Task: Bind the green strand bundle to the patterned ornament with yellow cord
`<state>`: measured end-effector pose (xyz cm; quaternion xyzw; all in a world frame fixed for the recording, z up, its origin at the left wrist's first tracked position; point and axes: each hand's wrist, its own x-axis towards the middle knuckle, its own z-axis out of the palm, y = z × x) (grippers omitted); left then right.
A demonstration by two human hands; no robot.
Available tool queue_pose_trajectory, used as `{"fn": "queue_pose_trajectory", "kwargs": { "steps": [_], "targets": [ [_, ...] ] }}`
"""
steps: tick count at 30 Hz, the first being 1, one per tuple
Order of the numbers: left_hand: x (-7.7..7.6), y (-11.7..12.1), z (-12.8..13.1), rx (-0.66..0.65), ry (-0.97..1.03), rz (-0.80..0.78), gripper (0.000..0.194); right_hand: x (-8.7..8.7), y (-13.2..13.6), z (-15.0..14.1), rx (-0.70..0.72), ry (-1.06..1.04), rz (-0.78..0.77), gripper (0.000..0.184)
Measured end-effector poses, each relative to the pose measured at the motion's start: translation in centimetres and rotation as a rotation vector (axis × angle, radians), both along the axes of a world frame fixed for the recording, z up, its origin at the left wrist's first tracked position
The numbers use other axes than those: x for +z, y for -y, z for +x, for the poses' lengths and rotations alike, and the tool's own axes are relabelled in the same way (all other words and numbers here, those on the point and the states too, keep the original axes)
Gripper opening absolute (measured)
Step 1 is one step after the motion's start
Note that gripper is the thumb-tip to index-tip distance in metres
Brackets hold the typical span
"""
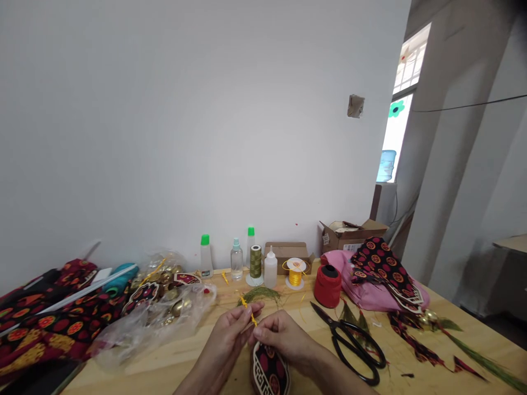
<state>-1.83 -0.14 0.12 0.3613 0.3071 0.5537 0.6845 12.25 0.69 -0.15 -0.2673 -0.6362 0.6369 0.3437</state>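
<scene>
My left hand pinches a knotted yellow cord between thumb and fingers. Just to its right, my right hand is closed on the lower part of the same cord, fingertips nearly touching the left ones. Beneath my right hand hangs or rests a dark patterned fabric ornament with a cream cut-out border; the cord runs down toward its top, but my fingers hide where they join. Black-handled scissors lie to the right of my right hand, blades pointing away.
Along the wall stand a glue bottle, a clear bottle, a green thread spool and a yellow cord spool. A red thread cone stands right of them. On the left lies a plastic bag with brass bells; pink fabric lies right.
</scene>
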Motion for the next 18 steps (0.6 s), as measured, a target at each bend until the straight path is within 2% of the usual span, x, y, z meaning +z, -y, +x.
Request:
{"fn": "queue_pose_trajectory", "kwargs": {
  "steps": [5, 9, 13, 18],
  "targets": [
    [0.12, 0.11, -0.05, -0.065, 0.082, -0.007, 0.015, -0.26, -0.14, -0.10, 0.009, -0.047, -0.042, 0.036],
    [0.51, 0.10, -0.12, -0.136, 0.152, -0.062, 0.028, -0.67, -0.39, -0.27, -0.064, -0.057, -0.082, 0.037],
    [0.62, -0.09, -0.14, -0.117, 0.170, -0.080, 0.040, -0.98, -0.58, -0.31, -0.131, -0.059, -0.104, 0.034],
    [0.47, -0.26, -0.42, -0.127, 0.206, -0.074, 0.044, -0.91, -0.53, -0.36, -0.118, -0.081, -0.116, 0.030]
  ]
}}
